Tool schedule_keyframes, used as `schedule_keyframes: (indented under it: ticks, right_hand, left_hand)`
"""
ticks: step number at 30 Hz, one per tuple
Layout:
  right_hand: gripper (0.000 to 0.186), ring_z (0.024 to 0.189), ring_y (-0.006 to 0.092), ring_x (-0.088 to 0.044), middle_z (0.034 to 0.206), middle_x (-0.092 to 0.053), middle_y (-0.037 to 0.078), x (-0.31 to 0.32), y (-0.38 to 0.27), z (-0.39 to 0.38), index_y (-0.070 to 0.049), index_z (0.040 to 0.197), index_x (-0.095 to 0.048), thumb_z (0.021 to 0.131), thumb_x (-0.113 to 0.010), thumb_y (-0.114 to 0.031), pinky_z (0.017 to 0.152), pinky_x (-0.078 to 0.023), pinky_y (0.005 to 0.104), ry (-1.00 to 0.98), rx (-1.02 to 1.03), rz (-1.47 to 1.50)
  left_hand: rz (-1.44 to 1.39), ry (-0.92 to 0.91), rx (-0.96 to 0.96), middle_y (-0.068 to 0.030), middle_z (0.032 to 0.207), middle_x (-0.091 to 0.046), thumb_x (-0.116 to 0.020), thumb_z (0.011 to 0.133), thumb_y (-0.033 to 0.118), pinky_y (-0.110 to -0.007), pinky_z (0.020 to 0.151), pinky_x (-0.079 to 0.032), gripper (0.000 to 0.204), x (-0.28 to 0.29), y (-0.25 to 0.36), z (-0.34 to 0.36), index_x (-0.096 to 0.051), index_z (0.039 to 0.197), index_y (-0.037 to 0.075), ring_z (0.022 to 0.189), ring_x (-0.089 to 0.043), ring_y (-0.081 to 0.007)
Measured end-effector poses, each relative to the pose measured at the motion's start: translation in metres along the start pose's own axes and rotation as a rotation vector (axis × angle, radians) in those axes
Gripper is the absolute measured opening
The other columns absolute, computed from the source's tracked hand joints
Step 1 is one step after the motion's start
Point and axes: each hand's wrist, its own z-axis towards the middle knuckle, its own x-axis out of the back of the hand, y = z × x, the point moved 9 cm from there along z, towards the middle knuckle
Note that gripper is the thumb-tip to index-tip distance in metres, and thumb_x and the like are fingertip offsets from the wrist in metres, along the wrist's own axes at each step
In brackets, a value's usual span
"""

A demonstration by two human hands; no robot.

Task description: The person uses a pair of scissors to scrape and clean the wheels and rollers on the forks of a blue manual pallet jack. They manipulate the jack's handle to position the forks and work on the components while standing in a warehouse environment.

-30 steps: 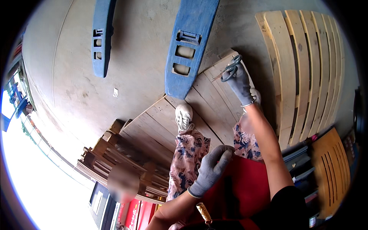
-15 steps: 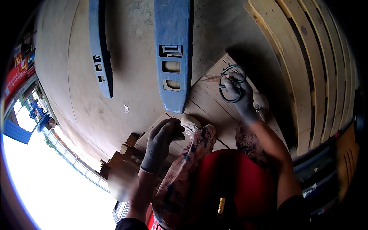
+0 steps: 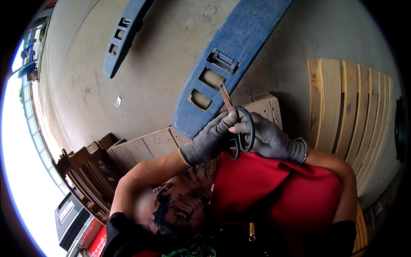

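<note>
A pair of scissors [image 3: 227,97] with rust-brown blades and dark looped handles points up and away, its tips overlapping the view of a blue pallet-truck fork [image 3: 240,40]. My left hand [image 3: 211,135], in a grey knitted glove, is closed by the pivot, thumb against the scissors. My right hand [image 3: 272,139], gloved too, has bent fingers at the handle loops; a bare pinkish fingertip shows there. Both hands meet at the scissors, so part of each grip is hidden. Below them lies the red cloth [image 3: 308,188] over my lap.
The second blue fork [image 3: 122,38] lies farther left on the concrete floor [image 3: 158,64]. Wooden boards [image 3: 150,143] run behind my hands. A slatted wooden pallet [image 3: 332,103] stands at the right, brown wooden pieces [image 3: 85,167] at the left. A small white scrap [image 3: 118,101] lies on the floor.
My right hand has brought the scissors down and inward, and my left hand has moved right to meet them. The view has turned, so the forks now slant.
</note>
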Motion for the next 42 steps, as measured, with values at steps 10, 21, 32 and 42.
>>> schedule_keyframes:
  ticks: [10,21,32,42]
  right_hand:
    - [0.033,0.074,0.0101,-0.059,0.095,-0.059,0.003,-0.082,0.074,-0.046,-0.005,0.126,-0.05,0.093,-0.049,-0.007,0.064,-0.051,0.0267,0.306,-0.985,1.03]
    - [0.059,0.079,0.01,-0.055,0.09,-0.056,0.002,0.007,0.092,-0.032,-0.008,0.136,-0.041,0.082,-0.066,-0.008,0.074,-0.046,0.0249,0.292,-0.916,-0.05]
    - [0.056,0.079,0.0307,-0.058,0.091,-0.059,0.015,0.02,0.057,0.014,-0.009,0.117,-0.052,0.074,-0.075,-0.035,0.07,-0.047,0.0389,-0.164,-0.864,-0.854]
    - [0.048,0.083,0.0316,-0.062,0.088,-0.061,0.013,0.007,0.062,0.033,-0.011,0.114,-0.054,0.075,-0.073,-0.031,0.068,-0.049,0.0411,-0.246,-0.788,-1.04]
  left_hand:
    - [0.444,0.146,-0.806,-0.0032,0.086,-0.058,-0.047,0.099,0.027,-0.029,0.072,-0.047,0.026,0.042,-0.004,-0.012,-0.052,0.108,0.004,0.078,-0.054,-0.0117]
    - [1.37,0.155,-0.657,-0.0187,0.089,-0.062,-0.052,0.091,0.028,-0.049,0.066,-0.05,0.022,0.062,0.016,0.016,-0.057,0.096,0.007,0.079,-0.061,-0.0405]
    - [1.341,0.242,-0.607,-0.017,0.089,-0.063,-0.054,0.089,0.025,-0.044,0.068,-0.05,0.02,0.118,0.049,0.016,-0.06,0.095,0.007,0.08,-0.062,-0.0372]
    - [1.361,0.481,-0.734,-0.0135,0.086,-0.065,-0.059,0.084,0.016,-0.04,0.068,-0.05,0.014,0.164,0.076,-0.017,-0.063,0.093,0.006,0.078,-0.063,-0.0337]
